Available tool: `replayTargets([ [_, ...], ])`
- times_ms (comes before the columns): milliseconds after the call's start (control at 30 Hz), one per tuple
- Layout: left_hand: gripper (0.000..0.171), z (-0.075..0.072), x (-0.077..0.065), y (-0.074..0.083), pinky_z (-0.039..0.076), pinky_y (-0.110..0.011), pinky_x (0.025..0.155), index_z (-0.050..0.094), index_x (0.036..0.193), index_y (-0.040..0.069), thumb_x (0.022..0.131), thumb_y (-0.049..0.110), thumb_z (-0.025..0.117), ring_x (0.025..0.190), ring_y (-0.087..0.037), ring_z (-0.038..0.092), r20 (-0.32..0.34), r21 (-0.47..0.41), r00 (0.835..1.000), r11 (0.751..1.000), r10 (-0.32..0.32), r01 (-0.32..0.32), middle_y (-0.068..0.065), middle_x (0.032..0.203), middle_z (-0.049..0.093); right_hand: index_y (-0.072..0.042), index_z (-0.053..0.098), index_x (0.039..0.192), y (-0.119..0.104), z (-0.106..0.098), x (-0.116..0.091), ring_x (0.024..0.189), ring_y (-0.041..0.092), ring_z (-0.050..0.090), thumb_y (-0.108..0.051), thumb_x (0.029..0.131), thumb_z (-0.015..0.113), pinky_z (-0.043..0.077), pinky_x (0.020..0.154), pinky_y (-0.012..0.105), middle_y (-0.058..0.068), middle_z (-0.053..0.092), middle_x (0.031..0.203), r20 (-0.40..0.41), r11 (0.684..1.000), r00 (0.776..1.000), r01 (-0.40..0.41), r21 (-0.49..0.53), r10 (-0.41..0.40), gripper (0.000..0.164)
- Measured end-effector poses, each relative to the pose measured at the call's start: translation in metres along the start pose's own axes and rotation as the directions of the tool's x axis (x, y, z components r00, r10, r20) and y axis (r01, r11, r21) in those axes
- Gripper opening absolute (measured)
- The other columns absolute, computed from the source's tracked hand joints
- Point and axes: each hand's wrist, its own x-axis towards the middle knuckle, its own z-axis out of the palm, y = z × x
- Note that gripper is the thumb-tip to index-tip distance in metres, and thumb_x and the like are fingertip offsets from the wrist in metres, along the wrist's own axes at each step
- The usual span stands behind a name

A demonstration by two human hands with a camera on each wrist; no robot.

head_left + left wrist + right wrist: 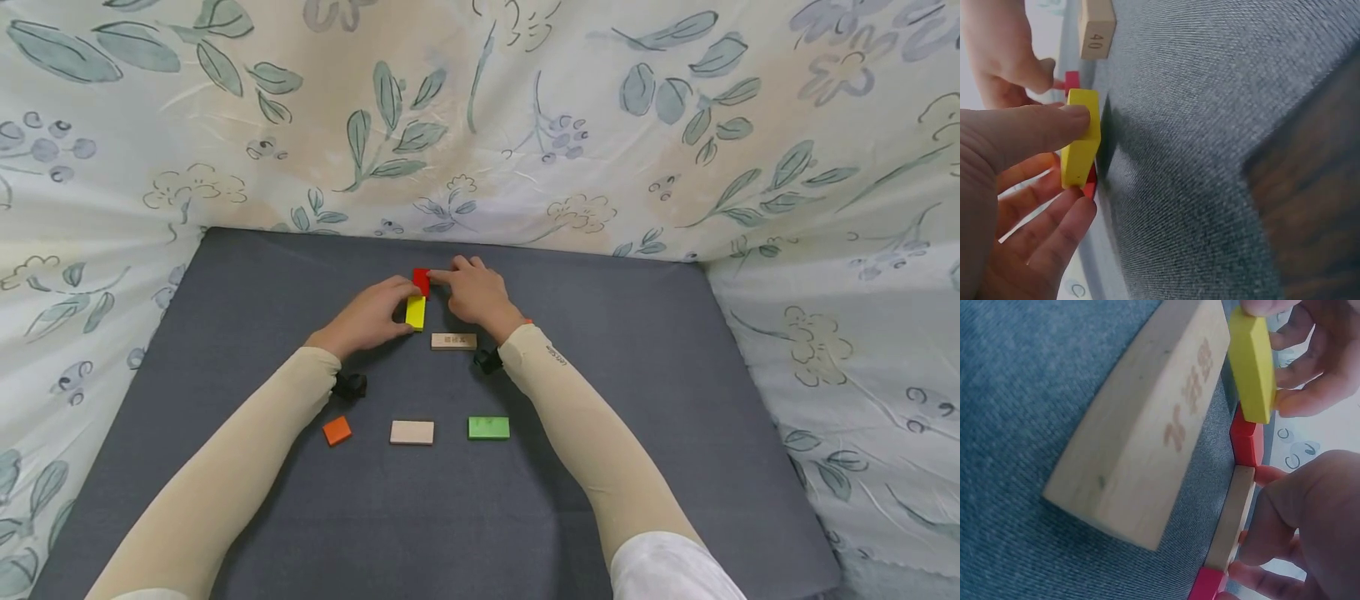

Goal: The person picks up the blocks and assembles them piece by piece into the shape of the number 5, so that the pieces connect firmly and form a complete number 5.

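My left hand [367, 315] pinches a yellow block [416, 314] between thumb and fingers. In the right wrist view the yellow block [1252, 369] is tilted, its lower end against a red block [1247, 442]. That red block [421, 281] lies at the far side of the table. A plain wooden block [1232, 515] and a pinkish-red block [1209, 584] continue the row from it, largely hidden by my right hand in the head view. My right hand [477, 292] stretches its index finger to where the red and wooden blocks meet; other fingertips touch the row's far side.
A wooden block with printed characters [453, 342] lies nearer me, between the wrists. Closer still are an orange block [337, 431], a pale wooden block [412, 432] and a green block [489, 428] on the grey tabletop [637, 375]. Floral cloth [480, 150] hangs behind the table.
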Motion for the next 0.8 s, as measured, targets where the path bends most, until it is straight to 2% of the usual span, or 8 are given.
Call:
replayTargets([
  [200,0.063,0.0004,0.002,0.0002,0.042,-0.054,0.119,0.06,0.151,0.001,0.095,0.014,0.086,0.142,-0.038,0.052,0.022,0.039,0.999,0.999,0.023,-0.024,-0.019,0.157,0.051,-0.043,0.054,0.161,-0.001,-0.0017,-0.0014,0.109,0.024,0.046,-0.014,0.107,0.058,0.054,0.078,0.042,0.002,0.055,0.129,0.011,1.0,1.0,0.0,0.011,0.0,0.061],
  [433,0.061,0.0012,0.0037,0.0029,0.047,-0.051,0.114,0.061,0.149,-0.003,0.096,0.014,0.086,0.135,-0.037,0.056,0.028,0.071,0.999,0.997,0.036,-0.038,-0.02,0.154,0.051,-0.043,0.054,0.16,0.0004,-0.0019,-0.0022,0.108,0.024,0.045,-0.013,0.106,0.059,0.053,0.075,0.042,0.002,0.054,0.129,0.009,1.0,1.0,0.002,0.021,-0.003,0.062],
  [800,0.054,0.0055,0.0046,0.0063,0.052,-0.048,0.108,0.065,0.144,-0.006,0.097,0.013,0.084,0.122,-0.035,0.061,0.018,0.11,1.0,0.994,0.007,-0.009,-0.019,0.151,0.05,-0.041,0.054,0.161,-0.0015,-0.0022,-0.0027,0.107,0.025,0.045,-0.012,0.106,0.058,0.053,0.074,0.041,0.002,0.054,0.129,0.013,1.0,1.0,0.0,0.021,-0.001,0.062],
])
